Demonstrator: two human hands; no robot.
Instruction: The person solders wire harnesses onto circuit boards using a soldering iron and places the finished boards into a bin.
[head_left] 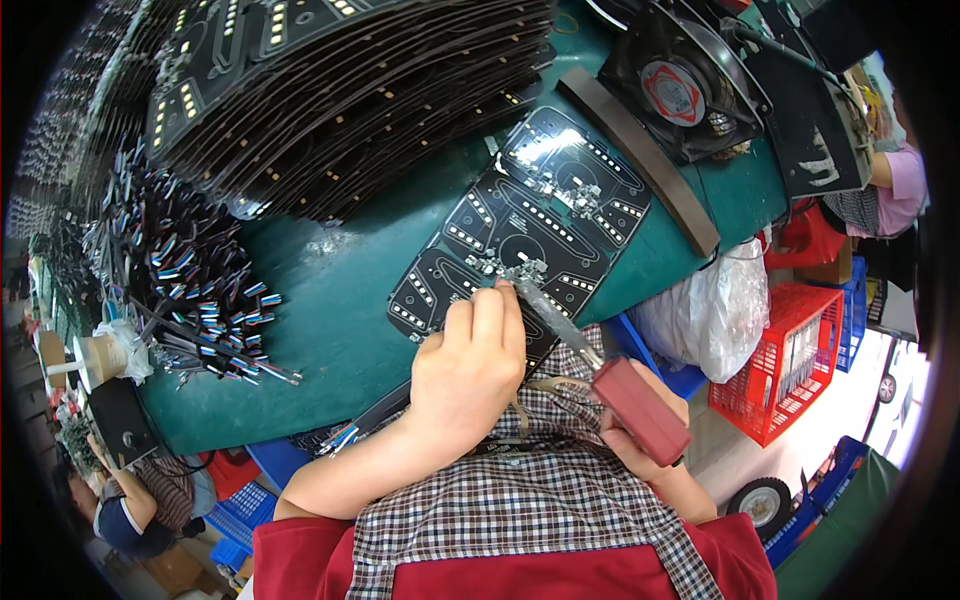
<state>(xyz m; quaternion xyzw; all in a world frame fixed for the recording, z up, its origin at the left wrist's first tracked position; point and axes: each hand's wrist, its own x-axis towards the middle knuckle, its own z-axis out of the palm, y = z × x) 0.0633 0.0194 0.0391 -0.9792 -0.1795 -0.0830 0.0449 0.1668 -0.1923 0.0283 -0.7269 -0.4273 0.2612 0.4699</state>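
Observation:
Black circuit boards (520,222) dotted with small white LEDs lie on the green table in front of me. My left hand (472,350) is closed, fingertips pressed together at the lower middle of the boards; what they pinch is hidden. In my right hand (628,450) is a soldering iron with a red handle (642,412). Its grey, crusted shaft (556,318) slants up to the left, and the tip meets the board right beside my left fingertips. Small silvery parts (585,198) cluster on the boards around that spot and farther up.
A tall stack of black boards (350,120) fills the far left. Bundled cables with coloured ends (190,270) lie left. A dark bar (640,160) and a black fan (680,90) stand at the far right. Red crate (775,370) and plastic bag (712,310) sit right. Other people work nearby.

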